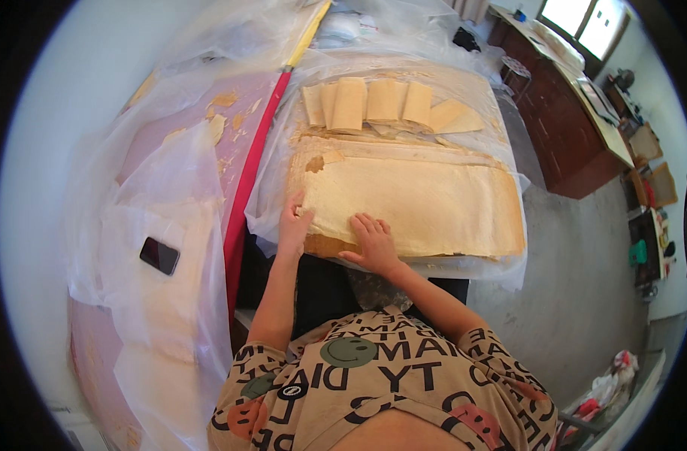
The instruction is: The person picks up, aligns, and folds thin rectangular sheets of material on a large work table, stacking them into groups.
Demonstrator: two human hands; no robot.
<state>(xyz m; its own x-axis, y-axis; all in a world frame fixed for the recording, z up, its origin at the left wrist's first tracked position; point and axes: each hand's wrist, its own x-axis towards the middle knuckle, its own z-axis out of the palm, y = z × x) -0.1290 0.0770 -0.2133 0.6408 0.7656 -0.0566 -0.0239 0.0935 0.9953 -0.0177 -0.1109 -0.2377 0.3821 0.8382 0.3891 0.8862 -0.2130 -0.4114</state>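
A stack of large, thin yellowish sheets (pixel 411 197) lies before me on a table covered in clear plastic. At its left edge is my left hand (pixel 294 225), thumb and fingers at the sheet's rim; whether they pinch it cannot be told. My right hand (pixel 371 239) rests palm down on the near edge of the top sheet, fingers slightly spread. A darker brown layer (pixel 332 246) shows under the near left edge. Near the far left corner is a small brown patch (pixel 315 164). Beyond the stack lie several folded yellowish sheets (pixel 349 104) in a row.
To the left, a plastic-covered surface holds a black phone (pixel 160 256) and loose flakes (pixel 225 100). A red strip (pixel 253 158) with a yellow end runs between the two surfaces. A dark red wooden cabinet (pixel 552 113) and a stool (pixel 515 67) stand at the far right.
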